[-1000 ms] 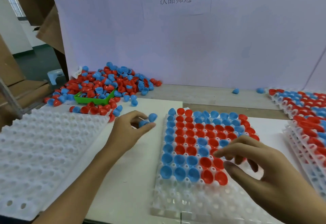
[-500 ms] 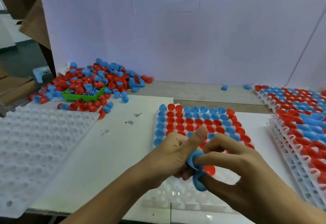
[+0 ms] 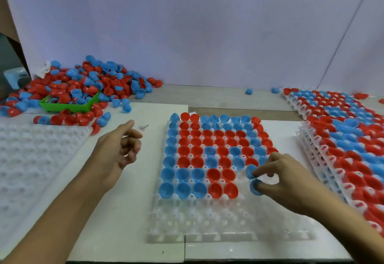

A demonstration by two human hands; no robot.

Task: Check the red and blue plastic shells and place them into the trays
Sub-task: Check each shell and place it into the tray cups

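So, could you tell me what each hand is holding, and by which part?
Right hand pinches two blue shells by their rims; left hand holds nothing.

A person's bare left forearm reaches in from the lower left, the left hand raised with thumb extended upward and fingers loosely curled, holding nothing. The right forearm enters from the lower right, the right hand lowered palm-down, its fingertips pinching two small blue plastic cup-shaped shells, one at the forefinger, one lower at the thumb. Both wrists are bare.
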